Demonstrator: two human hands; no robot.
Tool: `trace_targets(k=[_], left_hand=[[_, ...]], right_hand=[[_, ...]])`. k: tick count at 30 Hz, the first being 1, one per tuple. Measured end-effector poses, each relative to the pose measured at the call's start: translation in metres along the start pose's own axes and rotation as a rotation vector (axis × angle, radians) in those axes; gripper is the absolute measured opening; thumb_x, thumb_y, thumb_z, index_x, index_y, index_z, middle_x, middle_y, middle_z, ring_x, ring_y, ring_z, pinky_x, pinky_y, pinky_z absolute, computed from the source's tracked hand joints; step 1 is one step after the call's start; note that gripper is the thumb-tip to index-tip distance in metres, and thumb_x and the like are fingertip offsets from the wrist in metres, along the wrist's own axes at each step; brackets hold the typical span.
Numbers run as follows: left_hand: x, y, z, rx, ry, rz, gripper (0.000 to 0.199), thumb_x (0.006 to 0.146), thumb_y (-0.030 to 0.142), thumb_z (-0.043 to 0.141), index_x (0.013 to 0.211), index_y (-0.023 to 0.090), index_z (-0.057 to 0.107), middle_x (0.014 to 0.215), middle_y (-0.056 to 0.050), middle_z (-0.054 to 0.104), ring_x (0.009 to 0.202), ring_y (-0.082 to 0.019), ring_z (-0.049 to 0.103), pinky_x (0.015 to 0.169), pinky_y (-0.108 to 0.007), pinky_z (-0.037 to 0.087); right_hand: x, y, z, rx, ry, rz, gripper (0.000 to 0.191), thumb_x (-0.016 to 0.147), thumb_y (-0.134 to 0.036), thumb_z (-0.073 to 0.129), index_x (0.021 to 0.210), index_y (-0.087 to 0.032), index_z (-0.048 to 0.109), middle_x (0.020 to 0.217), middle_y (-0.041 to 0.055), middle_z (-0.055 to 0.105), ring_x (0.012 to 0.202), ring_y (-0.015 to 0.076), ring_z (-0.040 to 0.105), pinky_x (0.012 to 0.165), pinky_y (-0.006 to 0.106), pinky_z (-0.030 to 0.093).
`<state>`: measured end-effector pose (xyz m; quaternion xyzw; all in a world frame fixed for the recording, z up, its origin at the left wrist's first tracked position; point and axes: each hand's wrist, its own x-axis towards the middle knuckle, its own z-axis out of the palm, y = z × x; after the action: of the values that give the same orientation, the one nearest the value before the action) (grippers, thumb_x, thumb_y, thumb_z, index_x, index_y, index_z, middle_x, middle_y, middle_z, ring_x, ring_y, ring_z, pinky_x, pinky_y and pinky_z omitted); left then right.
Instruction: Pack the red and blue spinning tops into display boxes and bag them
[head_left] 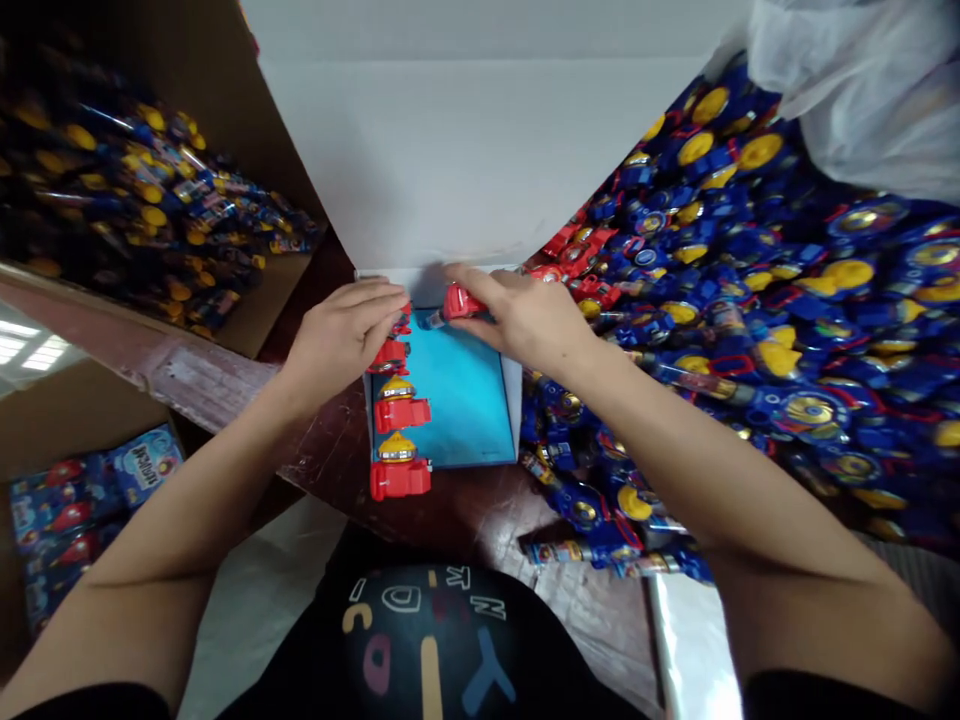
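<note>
A shallow blue-lined white tray [466, 385] lies before me, with a row of red plastic toys [403, 412] along its left side; the nearer ones have yellow-and-silver domes. At the far end of this row, my left hand [346, 328] is closed around a red toy [402, 318], its fingers partly covering it. In my right hand [529, 318], another red toy [459, 301] with a clear tube pointing left is pinched between thumb and fingers, over the tray's back part.
A tall white panel [465, 150] rises behind the tray. Blue and yellow toys [810, 410] are heaped at right, under a plastic bag [877, 100] at the top. At left stand a carton [285, 290] of similar toys and printed packs [146, 465] in another box.
</note>
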<state>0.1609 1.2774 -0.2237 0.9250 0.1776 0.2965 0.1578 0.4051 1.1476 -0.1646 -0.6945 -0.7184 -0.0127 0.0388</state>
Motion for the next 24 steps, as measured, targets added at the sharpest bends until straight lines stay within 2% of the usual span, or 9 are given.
trace_targets(k=[3,6,9,11,13,14,17,21,24], left_hand=[[-0.002,0.001,-0.001,-0.014,0.007,-0.030,0.030,0.109,0.026,0.055,0.126,0.022,0.079,0.132,-0.004,0.078,0.131,-0.022,0.071,0.120,-0.043,0.056],[0.000,0.005,-0.003,-0.027,-0.010,-0.077,0.030,0.110,0.026,0.054,0.126,0.023,0.079,0.134,-0.004,0.077,0.133,-0.022,0.069,0.122,-0.044,0.054],[-0.003,0.017,-0.008,-0.056,0.025,-0.061,0.032,0.111,0.027,0.052,0.134,0.022,0.074,0.145,-0.007,0.071,0.137,-0.023,0.067,0.122,-0.044,0.053],[-0.014,0.032,-0.014,-0.074,0.005,0.102,0.036,0.110,0.034,0.055,0.142,0.022,0.067,0.157,-0.008,0.061,0.150,-0.029,0.055,0.127,-0.052,0.046],[-0.030,0.047,-0.020,-0.070,-0.135,0.348,0.049,0.107,0.052,0.059,0.147,0.025,0.062,0.163,-0.006,0.056,0.159,-0.035,0.042,0.133,-0.060,0.031],[-0.040,0.054,-0.022,-0.065,-0.225,0.443,0.054,0.104,0.059,0.061,0.146,0.025,0.063,0.160,-0.004,0.058,0.158,-0.036,0.043,0.135,-0.061,0.025],[-0.063,0.062,-0.021,-0.051,-0.356,0.466,0.051,0.098,0.058,0.068,0.133,0.021,0.069,0.142,-0.005,0.070,0.142,-0.033,0.059,0.134,-0.056,0.027],[-0.074,0.061,-0.012,-0.050,-0.303,0.383,0.036,0.097,0.042,0.071,0.124,0.019,0.072,0.127,-0.010,0.074,0.130,-0.034,0.062,0.128,-0.057,0.038],[-0.075,0.061,-0.014,-0.087,-0.310,0.366,0.040,0.100,0.046,0.067,0.130,0.020,0.070,0.135,-0.012,0.072,0.136,-0.035,0.060,0.129,-0.060,0.037]], right_hand=[[-0.020,-0.011,-0.014,-0.020,-0.055,-0.097,0.059,0.107,-0.054,0.057,0.158,-0.025,0.054,0.111,0.0103,0.079,0.088,0.0232,0.072,0.064,0.028,0.043],[-0.062,-0.023,-0.029,0.087,-0.193,-0.267,0.050,0.108,-0.055,0.056,0.150,-0.028,0.061,0.093,0.0036,0.079,0.075,0.0185,0.071,0.059,0.027,0.039],[-0.107,-0.029,-0.031,0.112,-0.206,-0.244,0.045,0.113,-0.052,0.047,0.147,-0.027,0.062,0.088,0.0011,0.078,0.066,0.0161,0.070,0.054,0.028,0.037],[-0.132,-0.028,-0.028,0.073,-0.154,-0.151,0.045,0.114,-0.050,0.043,0.147,-0.025,0.060,0.091,0.0020,0.078,0.067,0.0162,0.072,0.054,0.028,0.040],[-0.151,-0.024,-0.027,0.039,-0.124,-0.069,0.044,0.115,-0.049,0.042,0.147,-0.025,0.059,0.094,0.0029,0.079,0.069,0.0162,0.073,0.057,0.028,0.044],[-0.159,-0.022,-0.028,0.024,-0.117,-0.043,0.044,0.115,-0.049,0.042,0.148,-0.024,0.058,0.095,0.0032,0.078,0.069,0.0161,0.074,0.057,0.028,0.044],[-0.172,-0.026,-0.032,-0.058,-0.106,-0.032,0.040,0.115,-0.044,0.044,0.147,-0.024,0.058,0.088,0.0018,0.075,0.064,0.0153,0.071,0.054,0.028,0.041],[-0.171,-0.050,-0.024,-0.235,-0.126,-0.093,0.039,0.107,-0.020,0.052,0.144,-0.026,0.063,0.077,-0.0003,0.067,0.055,0.0146,0.064,0.051,0.029,0.033],[-0.162,-0.066,-0.008,-0.281,-0.205,-0.104,0.049,0.099,-0.010,0.058,0.144,-0.029,0.065,0.081,0.0006,0.071,0.054,0.0149,0.064,0.051,0.029,0.033]])
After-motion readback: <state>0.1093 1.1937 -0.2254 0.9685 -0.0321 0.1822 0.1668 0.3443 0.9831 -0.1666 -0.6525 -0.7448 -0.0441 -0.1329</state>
